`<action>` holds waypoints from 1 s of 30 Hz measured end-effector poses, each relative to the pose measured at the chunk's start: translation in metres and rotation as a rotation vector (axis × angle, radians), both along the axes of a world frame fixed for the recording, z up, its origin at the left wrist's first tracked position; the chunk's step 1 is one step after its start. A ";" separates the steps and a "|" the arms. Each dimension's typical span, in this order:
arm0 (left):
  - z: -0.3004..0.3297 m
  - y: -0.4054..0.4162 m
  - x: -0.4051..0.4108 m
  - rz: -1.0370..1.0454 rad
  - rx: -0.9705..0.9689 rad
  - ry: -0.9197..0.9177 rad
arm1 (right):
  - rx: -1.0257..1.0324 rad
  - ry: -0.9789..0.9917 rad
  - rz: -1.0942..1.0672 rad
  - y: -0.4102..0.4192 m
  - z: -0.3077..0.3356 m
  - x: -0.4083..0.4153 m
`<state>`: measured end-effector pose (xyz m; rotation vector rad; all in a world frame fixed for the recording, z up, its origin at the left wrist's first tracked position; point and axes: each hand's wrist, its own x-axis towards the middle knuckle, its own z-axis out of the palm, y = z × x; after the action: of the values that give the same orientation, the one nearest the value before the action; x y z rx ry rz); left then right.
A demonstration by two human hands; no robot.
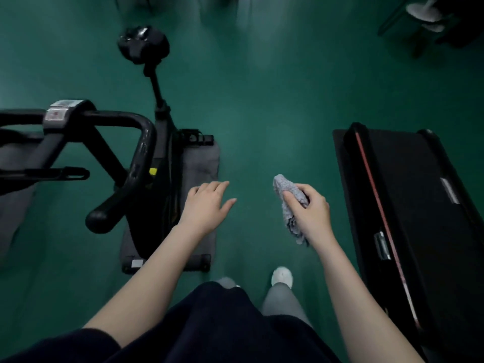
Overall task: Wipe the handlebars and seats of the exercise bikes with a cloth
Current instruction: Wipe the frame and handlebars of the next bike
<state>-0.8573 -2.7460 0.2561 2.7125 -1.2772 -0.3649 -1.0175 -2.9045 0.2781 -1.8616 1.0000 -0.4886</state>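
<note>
A black exercise bike stands at the left on a grey mat (204, 163). Its curved handlebars (141, 153) reach toward me, with a small console (64, 111) at their middle, and its black seat (142, 44) sits farther back on a post. My right hand (310, 213) is shut on a crumpled grey cloth (289, 200), held above the green floor, apart from the bike. My left hand (209, 205) hovers empty with spread fingers just right of the handlebar end, not touching it.
A black treadmill (408, 205) with a red stripe lies at the right. Green floor (262, 113) runs between it and the bike. Dark equipment legs and a white object (424, 11) show at the far right top. My white shoe (281, 276) is below.
</note>
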 end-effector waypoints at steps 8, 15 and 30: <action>-0.001 -0.047 0.026 0.353 -0.014 0.005 | 0.030 -0.011 0.307 -0.097 -0.005 0.088; 0.008 -0.095 0.029 0.645 -0.057 -0.017 | 0.037 -0.018 0.575 -0.166 0.000 0.151; -0.013 -0.104 0.084 1.022 -0.050 0.020 | 0.018 -0.011 1.015 -0.150 -0.001 0.318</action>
<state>-0.7728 -2.8501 0.2427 2.8512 0.1966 -0.2140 -0.6995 -3.0542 0.2770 -2.0580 -0.0318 0.1259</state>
